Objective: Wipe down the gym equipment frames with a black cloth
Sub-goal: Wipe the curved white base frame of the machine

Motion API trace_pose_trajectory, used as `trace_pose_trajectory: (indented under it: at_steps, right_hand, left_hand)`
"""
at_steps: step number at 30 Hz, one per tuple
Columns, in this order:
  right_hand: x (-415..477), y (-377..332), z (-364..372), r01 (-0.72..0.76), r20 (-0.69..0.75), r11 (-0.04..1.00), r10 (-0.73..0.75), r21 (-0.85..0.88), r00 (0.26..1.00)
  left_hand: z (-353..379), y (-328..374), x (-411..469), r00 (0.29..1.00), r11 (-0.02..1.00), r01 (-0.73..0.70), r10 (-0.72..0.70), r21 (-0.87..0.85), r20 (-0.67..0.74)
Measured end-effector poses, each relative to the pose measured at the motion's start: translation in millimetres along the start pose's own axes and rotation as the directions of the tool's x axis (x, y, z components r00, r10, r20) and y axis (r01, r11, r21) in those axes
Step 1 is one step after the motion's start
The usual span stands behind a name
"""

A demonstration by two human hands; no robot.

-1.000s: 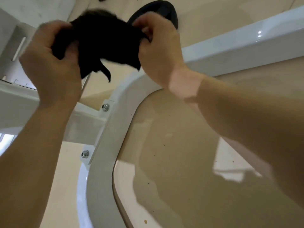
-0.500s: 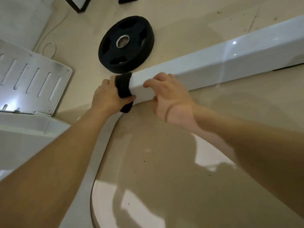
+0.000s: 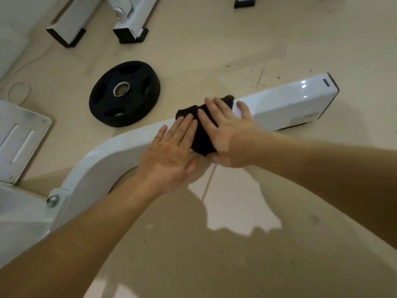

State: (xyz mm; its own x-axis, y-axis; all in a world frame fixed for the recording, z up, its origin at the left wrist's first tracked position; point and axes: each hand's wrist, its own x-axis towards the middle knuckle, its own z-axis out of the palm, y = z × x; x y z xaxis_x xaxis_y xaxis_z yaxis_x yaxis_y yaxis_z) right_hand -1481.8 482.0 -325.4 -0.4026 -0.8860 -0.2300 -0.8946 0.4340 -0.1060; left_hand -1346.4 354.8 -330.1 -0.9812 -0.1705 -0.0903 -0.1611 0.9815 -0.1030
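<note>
My left hand [image 3: 171,151] lay flat on the white frame [image 3: 290,104], fingers straight and close together, their tips resting on the near edge of the black cloth [image 3: 202,139]. My right hand [image 3: 228,130] lay just beside it, farther along the frame toward its capped end. Its fingers were straight and slightly spread, pressing down over the cloth. The thumbs of both hands sat at the frame's near side; I could not tell how far either one hooked under the edge.

The cloth lay bunched on top of the frame, on the straight stretch past the curve. It was pinned under both hands, with a dark fold showing beyond my fingertips on the frame's far side.

A black weight plate [image 3: 124,93] lay flat on the floor [image 3: 236,244] on the far side of the frame, near its curve and apart from it. A bolt [image 3: 52,200] sat at the frame's lower end, where it met a bracket. A slotted white panel [image 3: 19,136] lay beyond that end, and two black-capped feet [image 3: 130,34] of other equipment stood well beyond the plate.
</note>
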Motion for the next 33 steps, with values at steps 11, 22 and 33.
trace_pose_trajectory:
  at_steps: [11, 22, 33]
  right_hand:
    - [-4.0, 24.8, -47.4, 0.361, 0.208, 0.857, -0.303, -0.367, 0.930]
    - [-76.7, 180.2, -36.7, -0.129, -0.187, 0.979, 0.158, 0.160, 0.969]
    - [13.5, 66.1, 1.6, 0.082, -0.239, 0.996, -0.090, -0.043, 0.967]
  left_hand:
    - [-24.7, 30.6, 78.7, 0.972, 0.977, 0.195, -0.205, 0.086, 0.119]
    - [-10.5, 194.8, 178.3, 0.973, 0.985, 0.134, -0.151, -0.106, -0.176]
    - [-9.7, 70.4, 98.8, 0.932, 0.934, 0.356, -0.358, 0.035, 0.064]
